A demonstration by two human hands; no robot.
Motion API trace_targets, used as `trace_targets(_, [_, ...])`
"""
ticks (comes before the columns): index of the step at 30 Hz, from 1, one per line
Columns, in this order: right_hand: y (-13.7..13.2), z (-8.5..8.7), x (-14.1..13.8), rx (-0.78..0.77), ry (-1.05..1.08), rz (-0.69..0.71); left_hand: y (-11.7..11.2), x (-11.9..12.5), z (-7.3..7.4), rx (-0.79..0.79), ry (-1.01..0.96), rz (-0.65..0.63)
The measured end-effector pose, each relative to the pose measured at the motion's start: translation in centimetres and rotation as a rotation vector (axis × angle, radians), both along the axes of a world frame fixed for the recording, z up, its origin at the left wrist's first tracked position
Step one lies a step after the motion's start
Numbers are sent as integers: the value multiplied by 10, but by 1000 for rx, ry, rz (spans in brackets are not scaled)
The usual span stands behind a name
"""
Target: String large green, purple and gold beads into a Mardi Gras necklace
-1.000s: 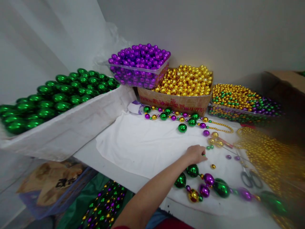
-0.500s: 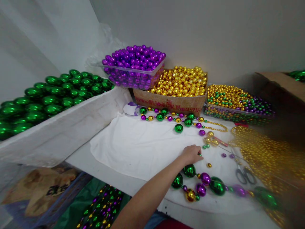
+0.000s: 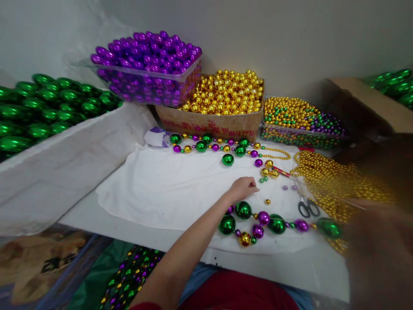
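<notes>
Left hand [image 3: 241, 188] flat on the cloth [image 3: 167, 193], same spot as a second ago, just above the near strand [image 3: 258, 219] of big beads. Fingers [image 3: 253, 188] drawn together in a pinch. No sign now of the tiny green bead seen at their tips earlier: likely inside the pinch or hidden behind it, cannot tell which, so pick-up unconfirmed. Small green beads [image 3: 263, 178] loose on the cloth just past the fingertips, not touching; single gold bead [image 3: 267, 201] near, scissors [image 3: 308, 207] further right. Right hand [image 3: 380, 245] now a large blur low on the right, over the worktop [image 3: 290, 267] edge; grip unreadable. Far end of the strand smeared too, apparently lifted that way.
</notes>
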State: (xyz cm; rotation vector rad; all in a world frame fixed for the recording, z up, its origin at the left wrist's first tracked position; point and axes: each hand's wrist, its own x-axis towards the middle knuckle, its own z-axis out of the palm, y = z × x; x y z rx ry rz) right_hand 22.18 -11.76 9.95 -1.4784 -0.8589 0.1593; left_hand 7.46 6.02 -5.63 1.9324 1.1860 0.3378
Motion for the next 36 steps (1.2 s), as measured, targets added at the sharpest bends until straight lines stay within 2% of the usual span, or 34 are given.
trace_targets(2, [7,7,-4,39,85,-50,0,-12,11,-27,-88,51])
trace_targets(5, [15,16,0,85,88,14,-7,-36,33,-97,-228,102])
trace_targets(8, [26,23,8,88,50,91,-23,-60,52,-192,-338,76])
trace_targets(10, [36,28,14,89,39,160,-37,-73,57,-280,-394,34])
trace_targets(13, [56,35,19,127,89,381,-55,-84,55,-458,-473,-6])
trace_targets(15, [70,39,21,133,129,528,-64,-86,50,-512,-478,-5])
trace_targets(20, [95,49,22,55,90,665,-73,-84,41,-521,-474,4])
trace_targets(24, [102,57,24,30,61,706,-77,-83,44,-463,-470,44])
trace_targets(28, [104,64,24,20,44,707,-86,-69,43,-411,-473,6])
trace_targets(32, [103,73,14,63,79,771,-97,-43,39,-255,-326,-71])
trace_targets(36, [97,87,-6,82,23,803,-106,-24,36,-72,-160,-164])
